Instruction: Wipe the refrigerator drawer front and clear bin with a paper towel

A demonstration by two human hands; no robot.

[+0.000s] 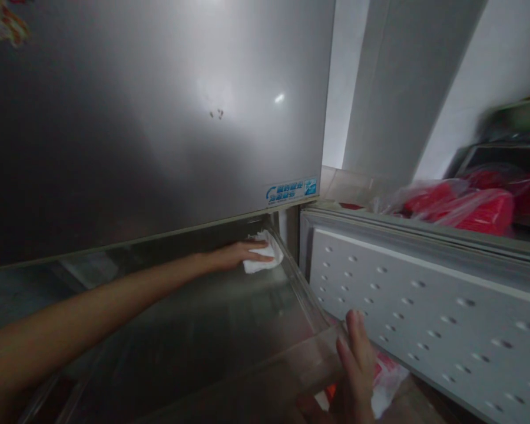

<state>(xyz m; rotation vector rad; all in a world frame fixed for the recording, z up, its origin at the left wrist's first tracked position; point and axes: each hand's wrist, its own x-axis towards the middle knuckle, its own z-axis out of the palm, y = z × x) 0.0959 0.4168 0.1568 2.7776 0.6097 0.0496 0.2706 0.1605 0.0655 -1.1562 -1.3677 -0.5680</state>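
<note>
My left hand (pixel 235 255) reaches into a clear plastic fridge drawer (pixel 229 330), pulled out below the upper door. Its fingers lie over a folded white cloth (pixel 267 263), pressing it near the drawer's far right corner. At the drawer's front right corner, my right hand (pixel 355 368) holds the edge, fingers up along the outer side. Part of that hand is dim and blurred at the bottom of the view.
The grey upper fridge door (pixel 159 118) is closed overhead. The lower door (pixel 406 294), with its dimpled white inner panel, stands open on the right. Behind it are red items in clear plastic (pixel 477 206). A red and white bag (pixel 386 380) lies below.
</note>
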